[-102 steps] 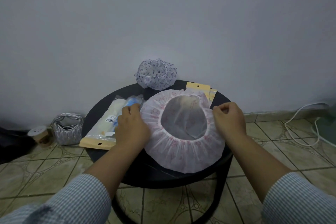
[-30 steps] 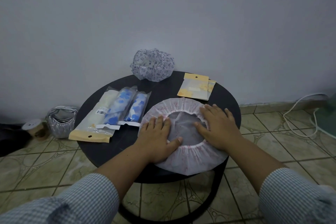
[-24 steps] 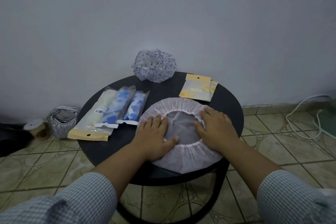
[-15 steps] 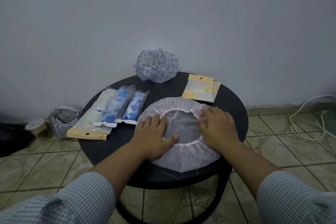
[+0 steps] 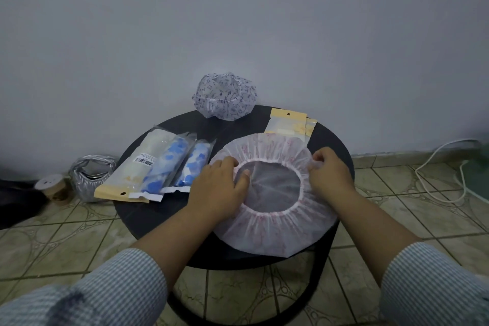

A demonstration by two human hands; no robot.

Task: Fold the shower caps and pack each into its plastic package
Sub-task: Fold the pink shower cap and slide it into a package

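One pink-printed shower cap point(image 5: 275, 230) lies spread flat on the near right part of the round black table point(image 5: 148, 217), its elastic opening facing up; being round, it has no long axis, and its near edge hangs just over the table's near rim. The left hand point(image 5: 219, 190) rests on the cap's left side with fingers relaxed on the gathered rim and the thumb at the opening's inner edge. The right hand point(image 5: 329, 172) pinches the cap's outer right edge between curled fingers and lifts it slightly. Half a second ago that hand lay flat on the rim; now it has shifted outward to the edge and closed on it, while the left hand has stayed in place.

Touching the cap's far edge, two empty packages point(image 5: 289, 124) lie overlapped near the table's far right edge. Three filled packages point(image 5: 158, 167) lie side by side along the left edge. A note-printed shower cap point(image 5: 225, 99) sits puffed up at the far edge against the wall point(image 5: 238, 21). A silver bag point(image 5: 91, 174) stands on the tiled floor point(image 5: 53, 243) left of the table.
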